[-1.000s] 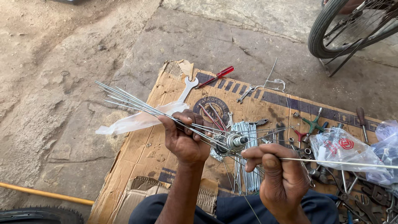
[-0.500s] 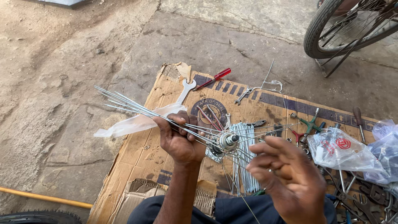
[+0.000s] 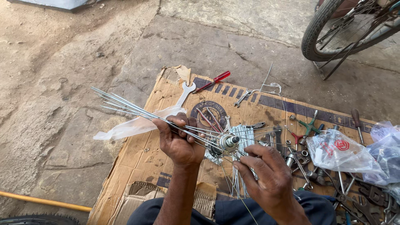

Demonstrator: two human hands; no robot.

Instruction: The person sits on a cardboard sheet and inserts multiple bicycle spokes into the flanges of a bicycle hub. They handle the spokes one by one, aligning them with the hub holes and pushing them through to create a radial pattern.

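Flattened cardboard point(image 3: 137, 158) covers the concrete ground. Left hand point(image 3: 179, 141) grips a spoke bundle point(image 3: 133, 109) at the wheel hub point(image 3: 227, 141); right hand point(image 3: 268, 177), having released its long spoke, now pinches another below the hub.

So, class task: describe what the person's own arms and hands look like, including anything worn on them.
Both forearms are bare, with no sleeves in view. The left hand and the right hand wear no gloves, and no rings, watch or bracelet can be seen. Both hands look grimy, as if from handling metal parts. Dark blue trousers show below the arms.
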